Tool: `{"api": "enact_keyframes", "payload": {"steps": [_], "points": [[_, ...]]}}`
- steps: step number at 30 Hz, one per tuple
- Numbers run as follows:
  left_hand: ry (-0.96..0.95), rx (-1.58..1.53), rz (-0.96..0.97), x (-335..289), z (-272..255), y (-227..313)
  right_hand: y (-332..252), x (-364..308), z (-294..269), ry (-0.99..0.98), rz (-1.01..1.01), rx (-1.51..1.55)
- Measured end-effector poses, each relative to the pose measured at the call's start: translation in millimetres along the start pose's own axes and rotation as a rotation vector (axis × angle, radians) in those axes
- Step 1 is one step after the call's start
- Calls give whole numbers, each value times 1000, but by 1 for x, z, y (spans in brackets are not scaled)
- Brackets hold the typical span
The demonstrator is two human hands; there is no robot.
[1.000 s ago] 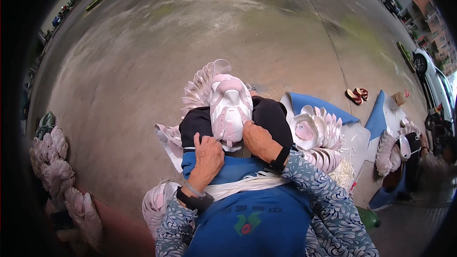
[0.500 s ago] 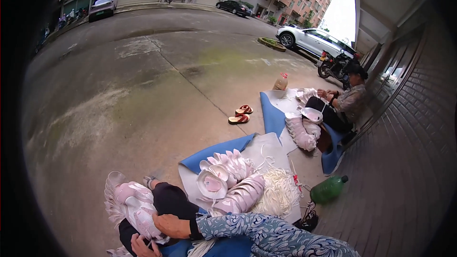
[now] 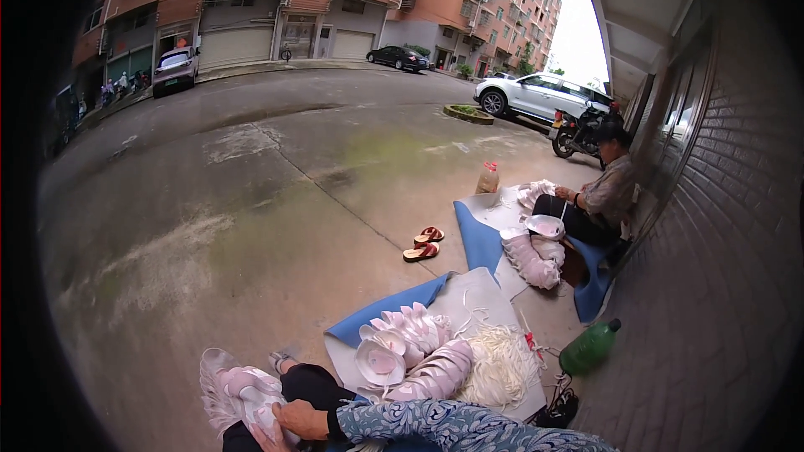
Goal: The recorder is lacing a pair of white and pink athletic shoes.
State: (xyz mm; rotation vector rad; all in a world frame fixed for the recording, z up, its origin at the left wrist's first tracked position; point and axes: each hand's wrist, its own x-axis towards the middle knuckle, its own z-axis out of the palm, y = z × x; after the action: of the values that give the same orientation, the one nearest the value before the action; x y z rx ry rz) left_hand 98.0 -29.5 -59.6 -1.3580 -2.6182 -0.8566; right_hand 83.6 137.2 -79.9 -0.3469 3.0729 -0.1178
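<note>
Across my lap lies a row of pink-and-white shoe uppers (image 3: 243, 392), nested one into another. My left hand (image 3: 271, 435) is closed on the near edge of these uppers, partly cut off by the lower edge. Right beside it, my right hand (image 3: 303, 419) has its fingers bent and pressed together against the same upper; what they pinch is too small to make out. More nested shoe uppers (image 3: 431, 372) lie on a mat (image 3: 486, 293) to my right, next to a heap of off-white shoelaces (image 3: 498, 368).
A green bottle (image 3: 589, 347) stands near the brick wall at right. Red sandals (image 3: 424, 244) lie on the concrete ahead. Farther off, another person (image 3: 607, 184) sits on a mat among shoe uppers, by a jug (image 3: 487, 178). A motorcycle (image 3: 582, 130) and cars are beyond.
The view has tilted up, so everything sits lower in the picture. My hands have come closer together, the left one now up beside the right at the upper.
</note>
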Motion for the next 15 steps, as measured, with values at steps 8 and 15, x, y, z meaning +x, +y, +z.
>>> {"api": "enact_keyframes", "payload": {"steps": [8,15], "points": [[-7,45,-49,6,9,5,8,11,19,163,36,169],[7,189,-57,0,23,-8,4,8,8,177,50,220]]}}
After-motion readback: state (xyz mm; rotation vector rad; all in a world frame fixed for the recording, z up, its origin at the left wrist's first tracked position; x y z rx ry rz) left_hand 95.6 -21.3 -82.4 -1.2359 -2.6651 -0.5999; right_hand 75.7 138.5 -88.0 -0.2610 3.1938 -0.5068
